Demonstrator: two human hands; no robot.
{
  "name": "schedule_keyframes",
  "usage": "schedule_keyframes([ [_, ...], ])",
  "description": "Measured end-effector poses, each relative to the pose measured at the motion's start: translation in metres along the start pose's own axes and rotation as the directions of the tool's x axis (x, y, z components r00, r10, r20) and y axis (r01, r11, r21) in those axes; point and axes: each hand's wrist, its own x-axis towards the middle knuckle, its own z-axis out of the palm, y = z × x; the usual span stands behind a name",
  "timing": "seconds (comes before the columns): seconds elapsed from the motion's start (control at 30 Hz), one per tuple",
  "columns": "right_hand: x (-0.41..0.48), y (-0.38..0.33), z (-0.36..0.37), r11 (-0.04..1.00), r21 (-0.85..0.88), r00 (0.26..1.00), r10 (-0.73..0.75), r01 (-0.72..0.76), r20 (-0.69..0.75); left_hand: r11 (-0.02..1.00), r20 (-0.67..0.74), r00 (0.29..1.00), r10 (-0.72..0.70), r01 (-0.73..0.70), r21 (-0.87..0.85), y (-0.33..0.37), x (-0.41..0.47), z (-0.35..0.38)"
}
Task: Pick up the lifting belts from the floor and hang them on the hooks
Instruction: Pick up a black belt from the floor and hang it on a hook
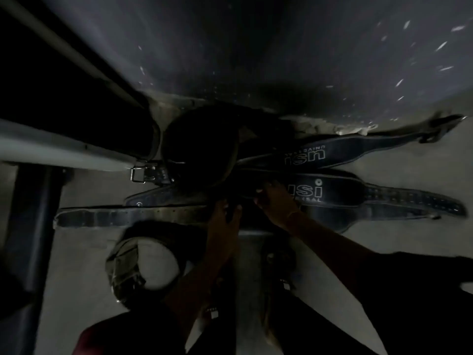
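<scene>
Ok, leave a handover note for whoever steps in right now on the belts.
Left hand: seems to grip the plain belt; the picture is dim.
Right hand: fingers curled on the lower usi belt.
Upper usi belt and olive curled belt lie on the floor.
Done: none lifted yet.
Left: lift and hang all; no hooks in view.

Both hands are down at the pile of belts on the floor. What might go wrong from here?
1. The black leather belts overlap where the left hand and right hand grip, so lifting one may drag others along.
2. The steel buckle lies beside the pale frame bar and may snag.
</scene>
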Motion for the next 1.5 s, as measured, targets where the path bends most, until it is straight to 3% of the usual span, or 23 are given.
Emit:
schedule_keyframes([
  [0.13, 0.048, 0.003, 0.004, 0.991, -0.129, 0.999, -0.014, 0.021, 0.051, 0.997, 0.033, 0.999, -0.032, 0.029, 0.073, -0.019, 0.045, 0.008],
  [0.33, 0.078, -0.003, 0.002, 0.967, -0.251, 0.995, 0.055, -0.033, 0.082, 0.996, 0.046, 0.997, -0.067, 0.070, -0.062, -0.032, 0.068, 0.010],
  [0.43, 0.077, -0.004, 0.003, 0.934, -0.356, 0.993, 0.063, -0.025, 0.095, 0.994, 0.045, 0.999, -0.021, 0.026, -0.108, -0.023, 0.066, 0.010],
  [0.53, 0.081, -0.003, 0.000, 0.943, -0.322, 0.988, 0.125, -0.089, 0.095, 0.994, 0.038, 0.999, 0.033, -0.029, -0.102, -0.010, 0.060, 0.007],
  [0.7, 0.080, 0.002, -0.006, 0.931, -0.365, 0.967, 0.091, 0.001, 0.236, 0.992, 0.041, 0.991, 0.127, -0.128, 0.014, -0.006, 0.068, 0.005],
  [0.8, 0.062, -0.001, 0.003, 0.939, -0.334, 0.918, 0.061, 0.080, 0.391, 0.993, 0.009, 0.995, 0.099, -0.100, 0.064, 0.000, 0.067, 0.004],
  [0.93, 0.023, -0.028, -0.015, 0.935, -0.323, 0.880, 0.027, 0.146, 0.474, 0.988, -0.004, 0.996, 0.094, -0.092, 0.124, 0.022, 0.053, -0.008],
  [1.03, -0.008, -0.054, -0.047, 0.929, -0.312, 0.850, -0.006, 0.199, 0.526, 0.988, 0.089, 0.990, 0.108, -0.117, 0.104, 0.048, 0.037, -0.022],
  [1.13, -0.039, -0.073, -0.076, 0.957, -0.238, 0.872, -0.029, 0.165, 0.489, 0.981, 0.122, 0.984, 0.131, -0.146, 0.124, 0.062, 0.022, -0.033],
  [1.27, -0.082, -0.088, -0.108, 0.969, -0.207, 0.888, -0.024, 0.134, 0.460, 0.978, -0.021, 0.989, 0.147, -0.142, 0.154, 0.077, -0.018, -0.040],
  [1.43, -0.127, -0.098, -0.126, 0.996, -0.079, 0.904, -0.008, 0.046, 0.428, 0.979, 0.038, 0.984, 0.173, -0.176, 0.105, 0.080, -0.084, -0.043],
  [1.5, -0.140, -0.100, -0.130, 1.000, 0.001, 0.915, 0.007, -0.008, 0.404, 0.989, -0.016, 0.993, 0.118, -0.116, 0.093, 0.078, -0.098, -0.050],
])
